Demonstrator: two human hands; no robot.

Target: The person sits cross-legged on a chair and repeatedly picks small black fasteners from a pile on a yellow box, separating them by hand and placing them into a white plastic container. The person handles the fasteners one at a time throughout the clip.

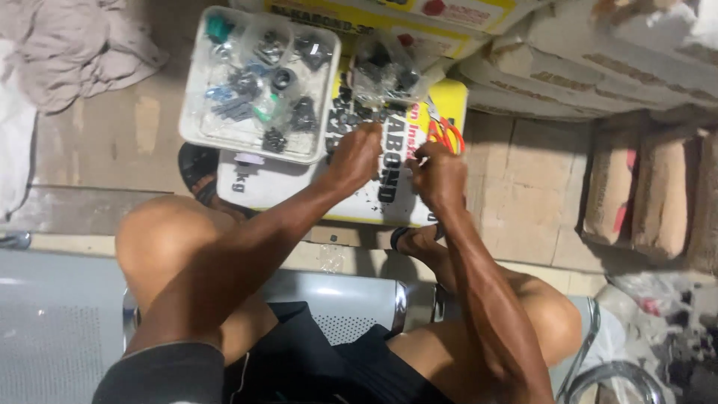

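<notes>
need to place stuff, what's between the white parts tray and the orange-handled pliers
In the head view, a clear plastic bag of dark small parts lies between the white tray and the orange-handled pliers.

Yellow-and-white sack (pixel 299 191) serves as worktop; white parts tray (pixel 196 112) at 10 o'clock, orange-handled pliers (pixel 446 133) at 2 o'clock.

At the frame's centre, the left hand (pixel 357 155) and right hand (pixel 437 173) pinch something too small to tell above a yellow-and-white sack (pixel 299 187). Upper left, a white tray (pixel 196 97) holds small dark parts; orange-handled pliers (pixel 446 133) lie beside the right hand.
</notes>
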